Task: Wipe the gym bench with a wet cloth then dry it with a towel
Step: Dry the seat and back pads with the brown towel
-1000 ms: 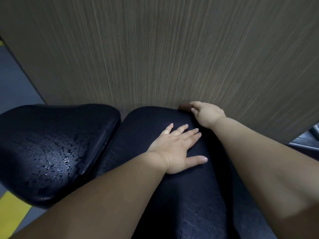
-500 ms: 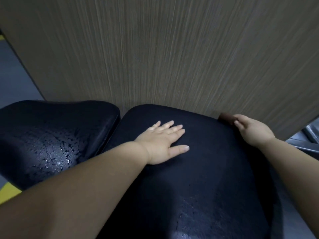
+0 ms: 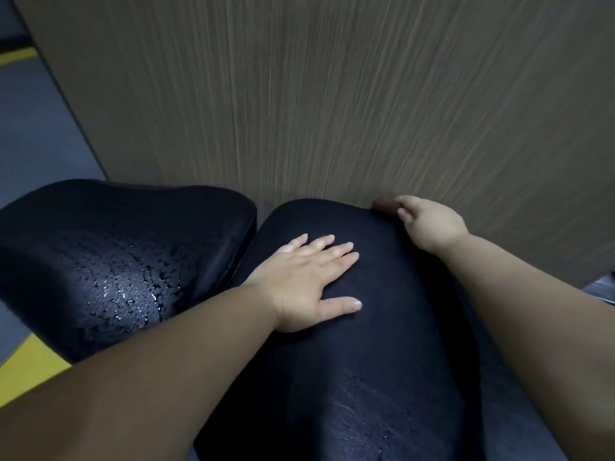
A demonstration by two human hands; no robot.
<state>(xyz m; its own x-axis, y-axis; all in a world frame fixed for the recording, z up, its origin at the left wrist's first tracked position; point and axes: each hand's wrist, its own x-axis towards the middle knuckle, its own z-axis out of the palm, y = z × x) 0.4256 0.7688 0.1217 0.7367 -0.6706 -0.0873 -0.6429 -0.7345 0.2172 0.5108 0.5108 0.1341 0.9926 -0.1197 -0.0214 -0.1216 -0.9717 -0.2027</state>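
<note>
The black padded gym bench has two pads. Its long pad (image 3: 366,344) runs up the middle, and a wider seat pad (image 3: 109,254) lies to the left, glistening with water droplets. My left hand (image 3: 309,281) rests flat on the long pad with fingers spread. My right hand (image 3: 429,224) is at the pad's far right corner against the wall and grips a small dark brown cloth (image 3: 382,205), of which only a bit shows past the fingers.
A wood-grain wall panel (image 3: 332,94) stands right behind the bench. Grey floor (image 3: 36,134) with yellow markings (image 3: 26,364) lies to the left. A bit of metal frame (image 3: 602,291) shows at the right edge.
My right hand with the cloth slid right along the pad's far edge, then came back left toward the corner by the wall. My left hand stayed flat on the pad.
</note>
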